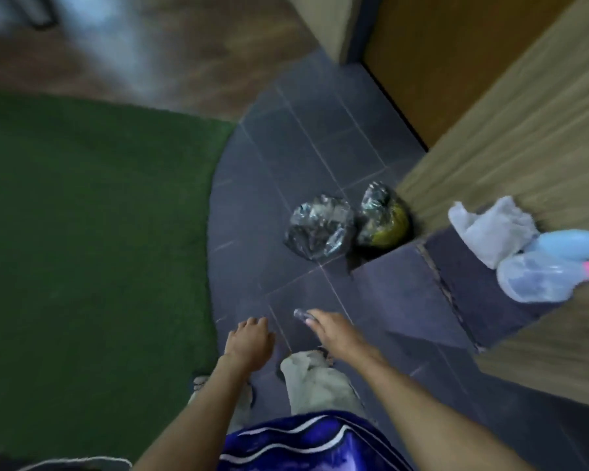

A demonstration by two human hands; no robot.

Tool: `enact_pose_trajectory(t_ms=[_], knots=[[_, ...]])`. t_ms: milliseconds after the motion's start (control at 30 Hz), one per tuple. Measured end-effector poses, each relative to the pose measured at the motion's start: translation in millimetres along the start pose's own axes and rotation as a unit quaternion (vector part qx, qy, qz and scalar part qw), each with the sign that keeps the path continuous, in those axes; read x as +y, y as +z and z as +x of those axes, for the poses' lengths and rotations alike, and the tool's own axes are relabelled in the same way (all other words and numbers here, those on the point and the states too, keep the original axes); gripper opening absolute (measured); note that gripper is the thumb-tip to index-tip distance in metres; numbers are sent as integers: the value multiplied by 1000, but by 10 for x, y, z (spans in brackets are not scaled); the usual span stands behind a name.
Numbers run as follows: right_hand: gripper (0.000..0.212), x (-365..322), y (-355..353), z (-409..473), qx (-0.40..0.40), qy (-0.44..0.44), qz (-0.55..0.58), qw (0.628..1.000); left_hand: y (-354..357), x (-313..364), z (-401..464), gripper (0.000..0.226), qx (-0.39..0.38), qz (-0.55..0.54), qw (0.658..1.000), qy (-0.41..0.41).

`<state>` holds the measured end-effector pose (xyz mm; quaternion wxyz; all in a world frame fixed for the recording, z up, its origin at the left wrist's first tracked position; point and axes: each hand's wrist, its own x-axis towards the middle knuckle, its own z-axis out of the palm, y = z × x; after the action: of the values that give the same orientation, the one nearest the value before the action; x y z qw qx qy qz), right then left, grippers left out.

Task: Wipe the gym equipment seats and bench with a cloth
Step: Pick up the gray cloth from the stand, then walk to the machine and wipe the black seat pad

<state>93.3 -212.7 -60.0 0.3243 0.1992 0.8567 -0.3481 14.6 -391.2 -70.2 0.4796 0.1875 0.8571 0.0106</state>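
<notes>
A crumpled grey-white cloth (492, 227) lies on a dark ledge (470, 277) at the right, next to two plastic bottles, one light blue (572, 244) and one clear with a pink nozzle (538, 280). My left hand (250, 341) hangs low over the dark tiled floor with fingers loosely curled, holding nothing. My right hand (330, 329) reaches forward over the tiles with fingers extended, also holding nothing. Both hands are well short of the cloth. No gym seat or bench is in view.
Two knotted clear plastic bags (317, 226) (383, 219) sit on the tiles by the wooden counter corner (510, 137). Green turf (82, 249) covers the floor on the left. An orange-brown door panel (439, 62) stands at the back. The frame is motion-blurred.
</notes>
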Motion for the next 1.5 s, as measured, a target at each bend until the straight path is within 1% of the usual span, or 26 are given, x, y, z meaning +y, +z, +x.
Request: enact_pose_trajectory(t_ms=[67,167,233,333,433,533,667,867,1033,1100,1200,1333,1400,1500], knots=[[36,-488,192,134,-56,-12,-64,996,-37,-540,-171,44,18,-47,998,-26],[36,-1324,533,308,-107,-56,-154,981,-64,-1404,-537,46,52,-121,989,-70],[37,-1917,788,441,-129,-90,-196,968,-49,-1986,-776,45,80,-172,976,-105],[36,-2796,1268,625,-158,-147,-254,943,39,-2812,-1161,44,110,-252,947,-164],[34,-3703,1774,771,-191,-210,-312,907,166,-3565,-1481,44,141,-322,909,-223],[32,-4556,2262,862,-222,-266,-348,871,230,-4197,-1719,45,151,-386,868,-274],[37,-5593,2898,1047,-262,-325,-388,822,272,-5047,-1839,44,164,-456,815,-319],[32,-7130,3736,1440,-324,-355,-468,741,158,-6447,-1923,46,170,-572,714,-365],[27,-8345,4380,1651,-341,-401,-531,664,-51,-7428,-2116,43,214,-626,633,-402],[29,-8766,4678,1699,-340,-409,-551,643,-82,-7842,-2198,41,227,-637,609,-414],[27,-9342,5181,1769,-355,-425,-564,613,-82,-8526,-2340,39,234,-649,591,-418],[29,-10155,6065,1833,-369,-431,-573,591,64,-9624,-2617,40,231,-669,574,-413],[28,-10606,6559,1789,-368,-434,-574,589,188,-10230,-2799,41,232,-672,559,-426],[24,-11339,7223,1606,-366,-439,-570,590,341,-11085,-3162,37,224,-681,550,-429]])
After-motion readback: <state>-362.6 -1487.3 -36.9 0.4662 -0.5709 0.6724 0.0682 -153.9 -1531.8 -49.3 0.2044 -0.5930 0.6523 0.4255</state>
